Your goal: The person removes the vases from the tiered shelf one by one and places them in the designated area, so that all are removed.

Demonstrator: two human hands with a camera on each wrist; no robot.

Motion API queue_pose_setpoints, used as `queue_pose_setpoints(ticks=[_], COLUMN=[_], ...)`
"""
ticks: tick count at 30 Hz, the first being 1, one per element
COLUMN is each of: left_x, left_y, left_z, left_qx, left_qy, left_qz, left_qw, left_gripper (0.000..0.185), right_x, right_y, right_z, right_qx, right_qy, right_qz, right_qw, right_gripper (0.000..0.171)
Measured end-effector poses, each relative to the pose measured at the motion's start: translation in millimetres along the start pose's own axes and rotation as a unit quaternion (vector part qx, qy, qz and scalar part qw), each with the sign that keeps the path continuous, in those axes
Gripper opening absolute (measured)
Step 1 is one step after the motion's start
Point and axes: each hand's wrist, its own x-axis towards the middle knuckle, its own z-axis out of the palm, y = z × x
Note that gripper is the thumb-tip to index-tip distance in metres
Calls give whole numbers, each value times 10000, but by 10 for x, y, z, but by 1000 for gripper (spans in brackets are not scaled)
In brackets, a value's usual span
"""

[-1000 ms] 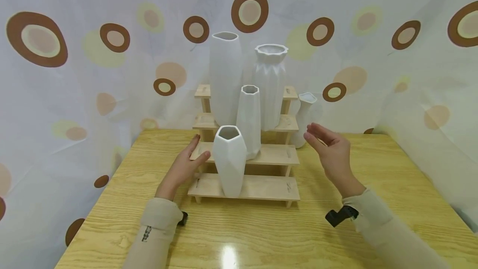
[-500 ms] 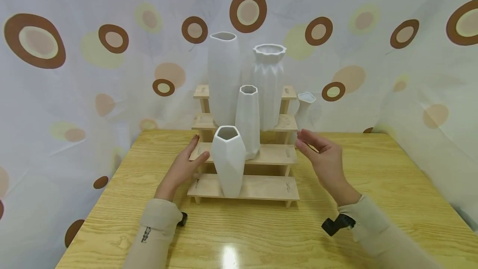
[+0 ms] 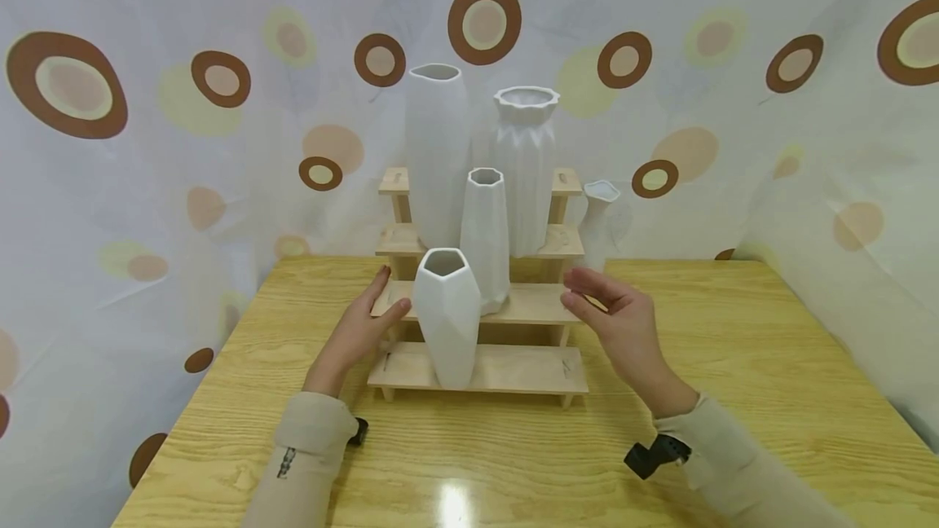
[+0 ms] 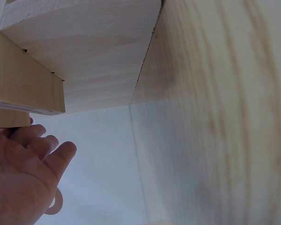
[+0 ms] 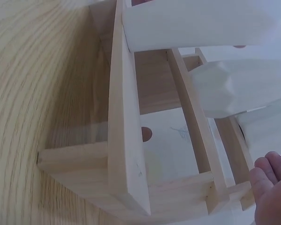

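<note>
A stepped wooden rack [image 3: 531,367] stands mid-table with white vases on its tiers. Lowest is a faceted vase [image 3: 447,316]; above it comes a slim vase [image 3: 486,239]. Farther back rise a pleated vase [image 3: 525,173] with a wavy rim and a tall smooth vase [image 3: 438,153]. My left hand [image 3: 355,328] lies at the rack's left side, thumb over the second tier's end, fingers extended along the side; its fingers [image 4: 42,150] show beneath a board in the left wrist view. My right hand [image 3: 623,328], fingers loosely bent and holding nothing, is at the rack's right end.
Another white vase [image 3: 597,222] stands behind the rack's right side, partly hidden by it and my right hand. The wood-grain table [image 3: 513,463] reaches back to a patterned curtain [image 3: 242,121]. A black strap [image 3: 656,455] sits at my right wrist.
My right hand has moved left and down, from beside the rear right vase to the rack's right end. My left hand and the vases keep their places; the view shifts slightly.
</note>
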Motion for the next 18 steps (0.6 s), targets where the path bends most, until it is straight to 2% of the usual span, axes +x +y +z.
queue_pose_setpoints(ticks=[8, 18], left_x=[-9, -3], left_y=[5, 1], left_z=[-4, 0], left_qx=[-32, 15], left_qy=[14, 13], left_qz=[42, 25], left_qw=[10000, 10000], left_gripper=[88, 88], right_x=[-31, -50], right_y=[2, -30], right_z=[76, 191], right_qx=[218, 219], right_qy=[-419, -861], right_qz=[-143, -252], right_qw=[9988, 9957], right_gripper=[42, 43])
